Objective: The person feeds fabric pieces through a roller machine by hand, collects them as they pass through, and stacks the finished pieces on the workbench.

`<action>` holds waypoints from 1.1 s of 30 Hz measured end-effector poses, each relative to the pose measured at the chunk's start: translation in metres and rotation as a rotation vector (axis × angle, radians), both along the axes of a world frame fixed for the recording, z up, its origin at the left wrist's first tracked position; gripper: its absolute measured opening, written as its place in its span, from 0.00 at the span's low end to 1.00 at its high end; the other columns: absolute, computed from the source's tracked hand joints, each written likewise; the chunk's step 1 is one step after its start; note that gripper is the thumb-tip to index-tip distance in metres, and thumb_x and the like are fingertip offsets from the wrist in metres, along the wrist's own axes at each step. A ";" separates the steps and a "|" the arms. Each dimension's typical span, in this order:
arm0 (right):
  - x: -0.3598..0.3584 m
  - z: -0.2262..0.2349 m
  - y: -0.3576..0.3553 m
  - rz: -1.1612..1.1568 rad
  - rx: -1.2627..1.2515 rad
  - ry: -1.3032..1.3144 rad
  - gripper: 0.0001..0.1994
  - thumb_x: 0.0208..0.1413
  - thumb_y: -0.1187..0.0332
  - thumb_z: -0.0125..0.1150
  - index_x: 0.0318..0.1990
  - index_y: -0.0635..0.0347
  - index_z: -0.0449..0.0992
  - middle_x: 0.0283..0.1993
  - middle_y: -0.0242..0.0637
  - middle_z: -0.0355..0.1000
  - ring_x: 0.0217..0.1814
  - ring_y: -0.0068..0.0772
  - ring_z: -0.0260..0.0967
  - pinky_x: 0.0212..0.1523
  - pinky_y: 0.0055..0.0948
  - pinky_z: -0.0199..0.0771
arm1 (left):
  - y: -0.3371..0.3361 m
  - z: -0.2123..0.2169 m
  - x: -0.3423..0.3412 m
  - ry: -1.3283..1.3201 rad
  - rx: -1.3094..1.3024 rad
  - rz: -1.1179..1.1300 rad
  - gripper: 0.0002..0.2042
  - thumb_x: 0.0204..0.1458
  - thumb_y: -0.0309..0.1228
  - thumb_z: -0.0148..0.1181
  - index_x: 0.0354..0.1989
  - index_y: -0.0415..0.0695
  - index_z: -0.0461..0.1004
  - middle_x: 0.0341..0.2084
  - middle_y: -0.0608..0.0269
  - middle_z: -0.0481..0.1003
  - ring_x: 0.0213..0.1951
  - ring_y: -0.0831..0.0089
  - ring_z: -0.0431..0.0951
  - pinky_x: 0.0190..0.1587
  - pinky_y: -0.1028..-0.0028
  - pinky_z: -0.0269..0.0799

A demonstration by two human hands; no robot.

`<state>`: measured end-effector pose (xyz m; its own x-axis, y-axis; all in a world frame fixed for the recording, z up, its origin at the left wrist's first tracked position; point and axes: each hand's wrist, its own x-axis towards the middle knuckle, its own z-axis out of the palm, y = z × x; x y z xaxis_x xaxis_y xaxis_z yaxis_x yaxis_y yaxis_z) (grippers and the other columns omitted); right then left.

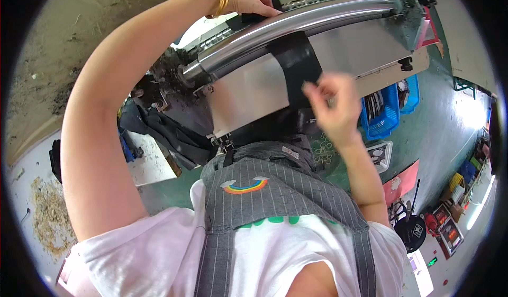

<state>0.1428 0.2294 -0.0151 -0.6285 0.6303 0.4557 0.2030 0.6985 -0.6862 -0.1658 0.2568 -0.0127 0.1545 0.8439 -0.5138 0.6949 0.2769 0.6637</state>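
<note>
A long, shiny metal roller (312, 13) crosses the machine in front of me, above a smooth metal plate (248, 89). From under the roller a black strip of flat, leather-like material (297, 64) hangs down across the plate. My left hand (251, 2), with gold bangles at its wrist, reaches over the far side of the roller. Its fingers close on a black piece (275, 1) there, partly hidden by the hand. My right hand (336, 104) hovers at the strip's right edge, fingers curled and smeared by motion; whether it grips anything is unclear.
Blue baskets (382, 114) holding dark pieces stand on the green floor at the right, near a white tray (381, 155). Dark cloth (164, 133) hangs at the machine's left end. Fluffy dust coats both machine ends. A round black stool seat (410, 232) stands lower right.
</note>
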 end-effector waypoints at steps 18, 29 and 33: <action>0.053 -0.017 -0.056 0.363 -0.325 -0.181 0.13 0.48 0.81 0.61 0.43 0.64 0.74 0.38 0.39 0.75 0.38 0.38 0.75 0.38 0.32 0.75 | 0.007 0.164 -0.021 0.406 1.144 0.185 0.15 0.47 0.20 0.60 0.45 0.45 0.75 0.42 0.60 0.76 0.40 0.72 0.74 0.42 0.70 0.72; -0.005 0.022 0.010 -0.149 -0.068 -0.013 0.14 0.49 0.77 0.68 0.43 0.65 0.73 0.34 0.38 0.72 0.34 0.30 0.72 0.36 0.26 0.73 | 0.010 0.001 0.009 0.240 -0.018 -0.113 0.21 0.56 0.44 0.56 0.50 0.40 0.73 0.43 0.56 0.75 0.48 0.66 0.73 0.52 0.72 0.67; 0.031 -0.064 -0.048 0.422 -0.026 -0.315 0.07 0.47 0.68 0.67 0.31 0.58 0.75 0.29 0.35 0.73 0.31 0.37 0.72 0.31 0.34 0.72 | 0.008 0.007 0.000 0.214 0.108 -0.021 0.19 0.53 0.40 0.59 0.47 0.38 0.75 0.48 0.55 0.75 0.47 0.67 0.74 0.54 0.74 0.67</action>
